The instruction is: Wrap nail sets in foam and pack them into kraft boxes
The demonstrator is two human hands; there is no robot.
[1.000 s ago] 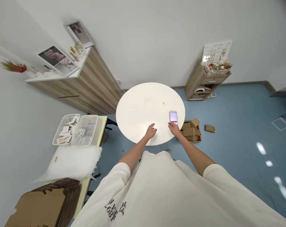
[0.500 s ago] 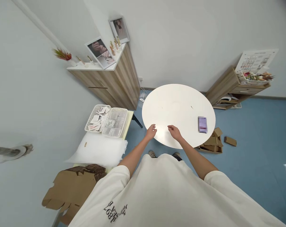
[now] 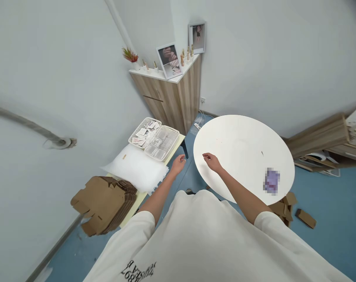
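Observation:
My left hand (image 3: 178, 163) hangs over the floor gap between the side table and the round table, its fingers loosely bent and apart, with nothing in it. Over the left part of the white round table (image 3: 239, 145) is my right hand (image 3: 212, 161), fingers half curled, also holding nothing. A purple pack (image 3: 271, 181), blurred by pixelation, lies at the right of that tabletop. Left of my left hand, the side table (image 3: 169, 150) bears a white basket (image 3: 136, 140) of cards, a clear plastic case (image 3: 162, 141) and a stack of white padded sheets (image 3: 137, 166).
Flattened cardboard boxes (image 3: 100, 203) are stacked at the near end of the side table. A wooden cabinet (image 3: 169, 98) with picture frames stands in the corner. Cardboard pieces (image 3: 284, 207) lie under the round table's right side. A wooden shelf (image 3: 319, 135) stands at the right.
My view has turned left, so the tables appear farther right. My left hand has moved off the round table's edge toward the side table; my right hand is now nearer the round table's left edge.

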